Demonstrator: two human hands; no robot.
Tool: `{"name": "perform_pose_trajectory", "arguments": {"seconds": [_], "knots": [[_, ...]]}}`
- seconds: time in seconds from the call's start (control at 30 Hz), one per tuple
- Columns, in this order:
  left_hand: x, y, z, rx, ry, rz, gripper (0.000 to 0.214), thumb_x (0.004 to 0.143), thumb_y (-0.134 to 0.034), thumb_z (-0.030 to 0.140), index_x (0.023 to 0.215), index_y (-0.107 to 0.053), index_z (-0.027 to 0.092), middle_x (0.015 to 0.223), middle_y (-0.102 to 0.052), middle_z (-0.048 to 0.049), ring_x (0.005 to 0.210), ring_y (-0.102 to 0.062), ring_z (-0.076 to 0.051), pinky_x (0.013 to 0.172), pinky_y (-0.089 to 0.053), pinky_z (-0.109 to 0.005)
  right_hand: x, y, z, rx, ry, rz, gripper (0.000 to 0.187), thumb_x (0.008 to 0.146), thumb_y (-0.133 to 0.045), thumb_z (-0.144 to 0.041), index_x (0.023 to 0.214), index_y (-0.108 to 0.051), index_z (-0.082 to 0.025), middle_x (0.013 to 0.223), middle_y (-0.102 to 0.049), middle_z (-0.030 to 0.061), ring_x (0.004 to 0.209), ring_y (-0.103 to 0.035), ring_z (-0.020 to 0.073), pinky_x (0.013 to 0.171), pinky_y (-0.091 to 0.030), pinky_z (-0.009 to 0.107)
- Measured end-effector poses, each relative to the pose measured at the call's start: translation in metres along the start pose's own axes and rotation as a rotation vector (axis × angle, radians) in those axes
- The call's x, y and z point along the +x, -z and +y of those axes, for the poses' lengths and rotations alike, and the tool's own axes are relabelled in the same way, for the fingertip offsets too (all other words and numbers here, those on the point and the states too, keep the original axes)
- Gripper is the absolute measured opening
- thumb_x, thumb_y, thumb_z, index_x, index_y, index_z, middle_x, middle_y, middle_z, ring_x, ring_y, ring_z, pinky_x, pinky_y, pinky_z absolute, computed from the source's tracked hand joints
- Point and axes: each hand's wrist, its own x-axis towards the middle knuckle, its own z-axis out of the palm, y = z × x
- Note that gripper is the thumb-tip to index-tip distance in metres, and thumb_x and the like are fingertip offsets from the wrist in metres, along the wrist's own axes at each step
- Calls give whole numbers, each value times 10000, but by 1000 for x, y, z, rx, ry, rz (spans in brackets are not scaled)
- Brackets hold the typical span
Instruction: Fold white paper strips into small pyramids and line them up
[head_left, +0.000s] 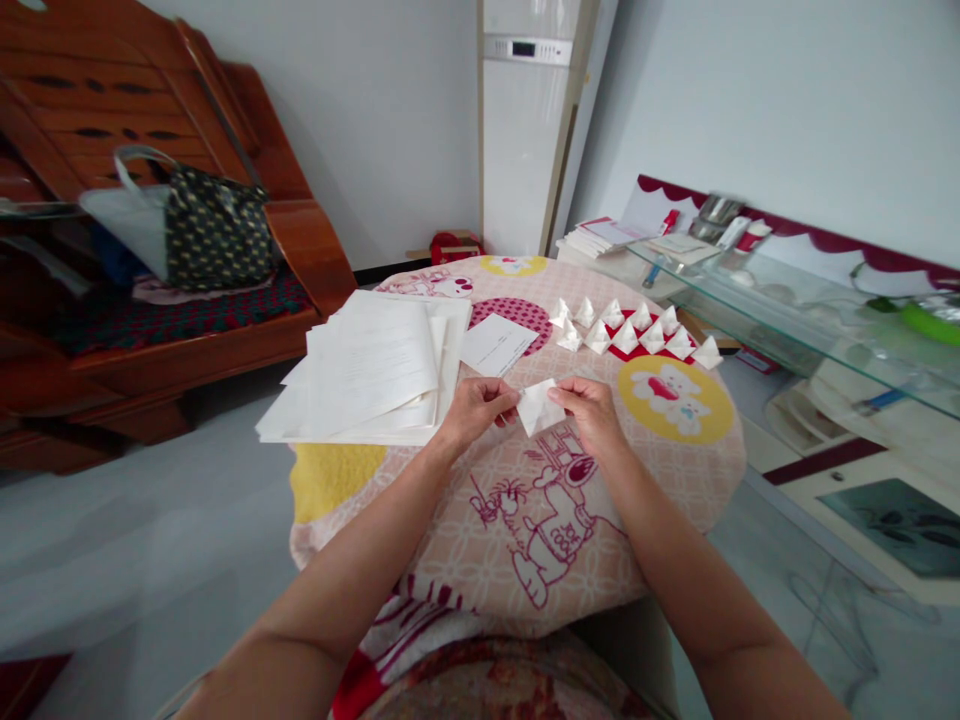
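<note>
Between my hands is a small folded white paper [540, 408], held just above the cloth-covered table [480, 500]. My left hand [482, 408] pinches its left corner, and my right hand [589, 408] grips its upper right edge between thumb and finger. Beyond the hands lies a white printed sheet [496, 343], flat on the cloth. To the left spreads a stack of white papers [367, 370], some with faint print. Several folded white paper pieces [628, 335] stand in two rows at the back right of the table.
A glass-topped stand [795, 310] with papers, cups and bowls runs along the right wall. On the left, a wooden bench [315, 240] carries a dark patterned bag [217, 230]. A tall white cabinet-like unit [525, 140] stands behind the table.
</note>
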Motion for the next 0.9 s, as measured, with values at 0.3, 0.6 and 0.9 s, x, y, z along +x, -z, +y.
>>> {"name": "perform_pose_trajectory", "arguments": {"seconds": [0.3,0.6,0.9], "knots": [[3,0,-9,526,-250,11,173,762,-595,77,867,-713,150,816,-733,-26,737,-661,-137,707,-530,-249,16,-12,3,-520,-98,-190,147,723,-663,-242,598,-663,-166,536,-605,-6,531,-537,137,503,-339,246],[2,-5,-20,819,-352,-202,288,806,-593,44,1040,-712,161,989,-730,-60,927,-677,-185,887,-537,-309,20,-8,-1,-1036,157,-88,129,796,-652,-188,763,-776,-184,810,-773,75,766,-673,206,639,-404,278],[-1,-7,-20,893,-348,-262,291,850,-628,145,1115,-741,182,1146,-711,-97,1093,-660,-242,1005,-518,-371,12,5,3,-618,55,-278,133,696,-602,-105,676,-717,-168,583,-641,-24,546,-541,124,541,-376,234]]}}
